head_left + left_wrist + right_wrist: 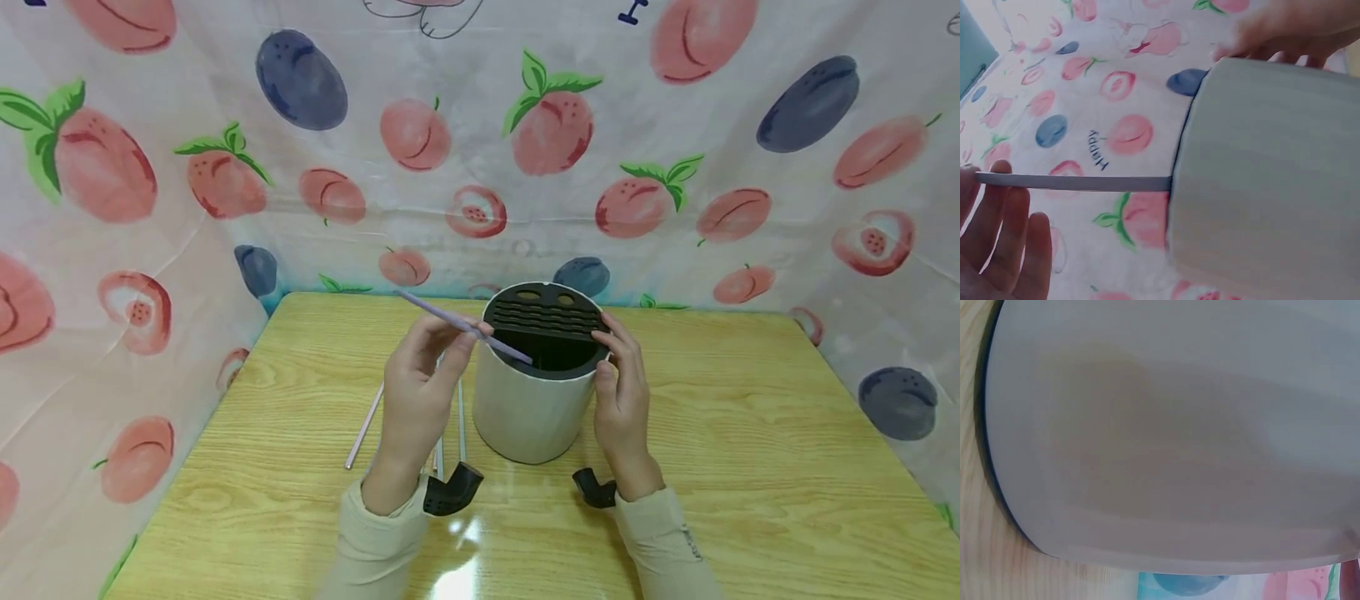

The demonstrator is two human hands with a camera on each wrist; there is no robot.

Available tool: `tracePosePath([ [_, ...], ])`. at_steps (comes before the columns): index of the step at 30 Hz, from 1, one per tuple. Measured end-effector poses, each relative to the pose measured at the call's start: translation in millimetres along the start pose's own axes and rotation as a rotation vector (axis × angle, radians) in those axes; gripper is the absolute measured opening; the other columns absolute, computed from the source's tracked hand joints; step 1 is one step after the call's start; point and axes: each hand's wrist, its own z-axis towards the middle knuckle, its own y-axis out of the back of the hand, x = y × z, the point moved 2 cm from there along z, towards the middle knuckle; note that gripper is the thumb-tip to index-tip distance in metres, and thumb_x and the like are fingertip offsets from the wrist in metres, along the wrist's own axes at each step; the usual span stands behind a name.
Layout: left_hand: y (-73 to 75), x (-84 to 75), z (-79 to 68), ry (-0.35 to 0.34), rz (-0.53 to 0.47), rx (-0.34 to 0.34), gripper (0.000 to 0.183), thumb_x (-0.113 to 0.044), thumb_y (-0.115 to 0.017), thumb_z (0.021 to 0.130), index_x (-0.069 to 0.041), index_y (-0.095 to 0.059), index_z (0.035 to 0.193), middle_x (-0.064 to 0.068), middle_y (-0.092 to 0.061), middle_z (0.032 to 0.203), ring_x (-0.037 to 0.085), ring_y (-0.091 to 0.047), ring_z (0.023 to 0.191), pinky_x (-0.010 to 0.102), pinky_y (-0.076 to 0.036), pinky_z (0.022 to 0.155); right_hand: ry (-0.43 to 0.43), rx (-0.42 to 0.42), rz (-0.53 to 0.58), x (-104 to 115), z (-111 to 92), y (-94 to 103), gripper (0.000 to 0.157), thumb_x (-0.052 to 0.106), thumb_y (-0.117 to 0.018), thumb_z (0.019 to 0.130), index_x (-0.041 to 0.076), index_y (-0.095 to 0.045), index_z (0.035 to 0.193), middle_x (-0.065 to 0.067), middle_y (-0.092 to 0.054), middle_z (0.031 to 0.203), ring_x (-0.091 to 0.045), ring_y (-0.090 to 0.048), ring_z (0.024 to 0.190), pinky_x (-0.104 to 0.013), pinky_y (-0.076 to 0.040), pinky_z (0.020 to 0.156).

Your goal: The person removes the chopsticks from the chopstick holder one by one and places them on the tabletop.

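My left hand pinches a slim purple stick between thumb and fingertips. The stick slants down to the right, its lower end within the large opening of a utensil holder. The round holder is pale with a black slotted top. In the left wrist view the stick runs straight from the fingers to the holder's rim. On the holder's right side my right hand grips the rim, fingers over the edge and thumb in front. The holder's wall fills most of the right wrist view.
A pink stick and pale sticks lie on the wooden table left of the holder, partly behind my left hand. A fruit-patterned cloth hangs behind and at both sides. Black mounts sit at both wrists.
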Motion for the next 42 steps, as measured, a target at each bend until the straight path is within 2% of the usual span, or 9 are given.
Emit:
tracePosePath([
  [7,28.2,-3.0,3.0,-0.094,-0.122,-0.166,0.01,0.006,-0.047,0.088,0.011,-0.05,0.097,0.018,-0.058,0.092,0.031,-0.057,0.087,0.041,-0.047,0.078,-0.008,0.003,0.005,-0.1,-0.1,-1.0,0.043,0.038,-0.033,0.096,0.009,-0.047,0.125,-0.004,-0.034,0.139,-0.024,-0.032,0.125,-0.037,-0.034,0.084],
  [11,41.5,-5.8,3.0,-0.063,-0.135,-0.233,0.012,0.005,-0.047,0.089,0.01,-0.052,0.099,0.019,-0.058,0.091,0.03,-0.057,0.085,0.04,-0.048,0.077,-0.006,0.005,0.014,-0.2,-0.1,-1.1,0.043,0.038,-0.033,0.096,0.009,-0.046,0.126,-0.004,-0.034,0.139,-0.025,-0.032,0.126,-0.03,-0.033,0.086],
  [14,45.6,-6.9,4.8,0.004,-0.101,-0.231,0.014,0.004,-0.048,0.089,0.009,-0.054,0.101,0.019,-0.058,0.089,0.028,-0.058,0.083,0.038,-0.049,0.076,-0.007,0.01,0.023,-0.3,-0.2,-0.5,0.043,0.038,-0.033,0.096,0.009,-0.046,0.126,-0.004,-0.034,0.139,-0.025,-0.031,0.126,-0.03,-0.033,0.087],
  [19,45.6,11.7,8.0,0.178,0.045,-0.17,0.019,-0.005,-0.055,0.088,0.002,-0.057,0.105,0.018,-0.06,0.088,0.024,-0.059,0.081,0.037,-0.051,0.07,-0.021,0.021,0.05,-0.4,-0.6,0.8,0.042,0.037,-0.033,0.097,0.01,-0.045,0.126,-0.004,-0.033,0.14,-0.025,-0.029,0.127,-0.039,-0.032,0.094],
  [23,47.7,47.1,6.2,0.318,0.179,-0.107,0.024,-0.015,-0.059,0.087,-0.006,-0.057,0.109,0.011,-0.062,0.088,0.022,-0.058,0.081,0.033,-0.052,0.067,-0.029,0.028,0.063,-0.2,-0.3,0.3,0.042,0.037,-0.033,0.097,0.01,-0.045,0.126,-0.004,-0.032,0.14,-0.025,-0.028,0.128,-0.048,-0.028,0.098],
  [27,51.2,83.4,1.3,0.441,0.322,-0.038,0.025,-0.02,-0.059,0.087,-0.015,-0.058,0.112,0.004,-0.063,0.088,0.02,-0.06,0.076,0.028,-0.053,0.061,-0.025,0.032,0.074,-0.1,0.9,-1.0,0.042,0.036,-0.032,0.097,0.009,-0.045,0.126,-0.005,-0.032,0.14,-0.025,-0.028,0.128,-0.047,-0.027,0.099],
  [32,57.1,111.4,-3.6,0.557,0.54,0.05,0.028,-0.021,-0.056,0.089,-0.018,-0.056,0.117,0.0,-0.063,0.087,0.017,-0.061,0.071,0.027,-0.052,0.056,-0.017,0.031,0.063,0.5,2.4,-0.9,0.042,0.036,-0.032,0.097,0.01,-0.045,0.126,-0.005,-0.032,0.14,-0.025,-0.028,0.128,-0.045,-0.027,0.1],
  [38,72.3,130.4,-11.2,0.649,0.907,0.172,0.033,-0.026,-0.052,0.091,-0.02,-0.053,0.124,-0.003,-0.065,0.086,0.013,-0.056,0.059,0.027,-0.041,0.045,-0.012,0.034,0.056,-0.1,4.5,-1.3,0.042,0.037,-0.032,0.097,0.01,-0.045,0.126,-0.005,-0.033,0.14,-0.025,-0.028,0.128,-0.044,-0.028,0.1],
  [42,81.9,144.3,-20.4,0.718,0.993,0.217,0.035,-0.023,-0.054,0.09,-0.018,-0.053,0.124,-0.001,-0.065,0.091,0.014,-0.055,0.06,0.027,-0.04,0.046,-0.024,0.033,0.047,-1.2,2.9,-0.8,0.042,0.037,-0.031,0.097,0.01,-0.045,0.126,-0.006,-0.033,0.139,-0.024,-0.028,0.128,-0.044,-0.028,0.1],
])
